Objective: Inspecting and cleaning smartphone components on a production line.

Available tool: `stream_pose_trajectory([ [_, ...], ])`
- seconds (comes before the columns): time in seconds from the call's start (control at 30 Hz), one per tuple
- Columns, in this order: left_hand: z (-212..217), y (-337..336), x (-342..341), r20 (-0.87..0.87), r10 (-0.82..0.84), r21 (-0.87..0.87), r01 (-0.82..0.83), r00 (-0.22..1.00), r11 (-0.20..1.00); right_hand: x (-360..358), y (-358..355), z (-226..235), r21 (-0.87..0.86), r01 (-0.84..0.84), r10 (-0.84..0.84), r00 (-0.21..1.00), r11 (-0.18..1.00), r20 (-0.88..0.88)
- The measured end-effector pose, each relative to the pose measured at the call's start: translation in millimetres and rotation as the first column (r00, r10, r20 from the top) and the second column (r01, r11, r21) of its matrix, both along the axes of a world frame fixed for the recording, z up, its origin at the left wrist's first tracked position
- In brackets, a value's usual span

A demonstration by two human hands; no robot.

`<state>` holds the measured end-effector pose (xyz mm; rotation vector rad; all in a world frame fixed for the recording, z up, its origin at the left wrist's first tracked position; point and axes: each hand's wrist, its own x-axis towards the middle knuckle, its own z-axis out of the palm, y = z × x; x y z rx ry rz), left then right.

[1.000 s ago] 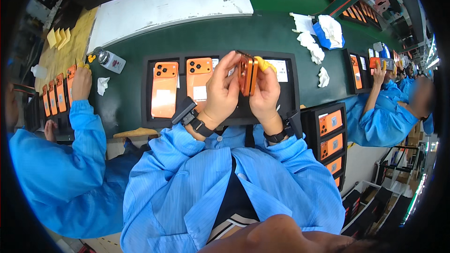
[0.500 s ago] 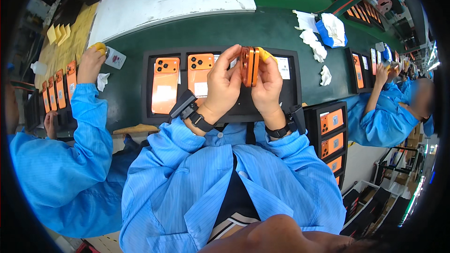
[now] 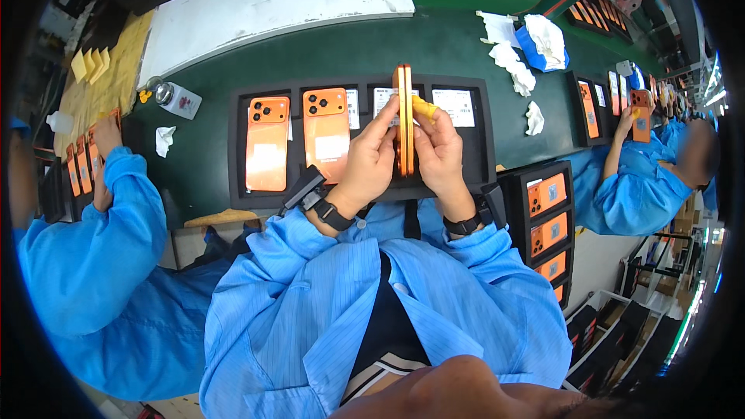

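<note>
Phone pair (image 3: 401,126): two orange phones, one beside the other, seen edge-on and near upright in view. Cf. 0.5 s ago: pair tilted then, left phone's back partly showing; now only the slim edges show.

Left hand (image 3: 369,161): fingers clamped on the pair's 9 o'clock face. Right hand (image 3: 441,154): fingers against the 3 o'clock face, one in a yellow cot (image 3: 424,108). Pair sits between the two hands' fingertips, its 12 o'clock end standing clear of them. Whether the two phones touch: cannot tell.

Pair is above the black tray (image 3: 487,143); in view its tip passes the tray's 12 o'clock rim. In tray: two orange phones toward 9 o'clock, the outer phone (image 3: 267,151) and the inner phone (image 3: 327,136); white label (image 3: 452,109) toward 3 o'clock, bare tray floor below it.

Open room: strip of green table (image 3: 434,46) at 12 o'clock, between tray and white board (image 3: 272,19); more bare table at 9 o'clock, short of the bottle (image 3: 181,101). Tissue (image 3: 534,119) at 3 o'clock. Side tray (image 3: 571,225) at 4 o'clock, near the right forearm.
</note>
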<state>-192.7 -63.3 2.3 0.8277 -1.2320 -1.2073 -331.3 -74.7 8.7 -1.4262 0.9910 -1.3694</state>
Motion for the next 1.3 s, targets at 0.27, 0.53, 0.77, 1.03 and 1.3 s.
stream_pose_trajectory([
  [0.27,4.5,0.2,0.1,0.047,0.039,0.0,-0.039,0.998,0.999,1.1,1.2,-6.7,0.015,0.016,-0.016,1.0,1.0,0.011],
  [0.53,1.3,-1.1,-1.9,0.034,0.055,0.014,-0.056,0.998,0.998,2.6,1.2,-8.8,-0.002,0.043,-0.043,0.999,0.999,0.013],
  [0.77,-0.8,-1.7,-2.1,0.028,0.072,-0.001,-0.072,0.997,0.997,1.9,1.1,-10.3,0.037,0.049,-0.049,0.999,0.998,0.018],
  [1.03,-3.3,-0.7,-1.3,-0.016,0.063,0.017,-0.063,0.998,0.998,3.1,1.9,-11.3,0.058,0.06,-0.06,0.998,0.997,0.005],
  [1.3,-3.4,-0.4,-1.5,-0.045,0.033,0.048,-0.031,0.998,0.998,3.1,0.2,-13.2,0.068,0.068,-0.068,0.998,0.995,-0.002],
])
